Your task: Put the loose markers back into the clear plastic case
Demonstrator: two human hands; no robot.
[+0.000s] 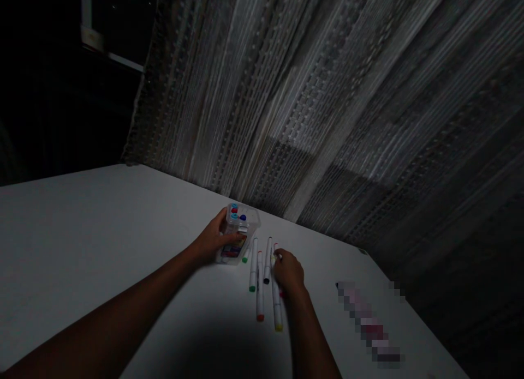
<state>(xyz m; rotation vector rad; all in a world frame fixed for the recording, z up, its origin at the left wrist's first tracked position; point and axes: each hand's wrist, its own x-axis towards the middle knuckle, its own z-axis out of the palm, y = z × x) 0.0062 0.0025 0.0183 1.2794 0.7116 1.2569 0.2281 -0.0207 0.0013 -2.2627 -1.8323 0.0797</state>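
Note:
My left hand [216, 238] is wrapped round a clear plastic marker box [239, 226] that stands on the white table [102, 237]; a few markers with coloured caps stick up inside it. To its right several white markers [254, 270] lie side by side on the table. My right hand [289, 271] rests over the rightmost of them, fingers curled and pinched on a marker [278, 313] with a yellow cap at its near end.
A grey lace curtain [327, 106] hangs right behind the table's far edge. A blurred, pixelated object [368, 324] lies at the table's right. The room is dim, with a dark window at the upper left.

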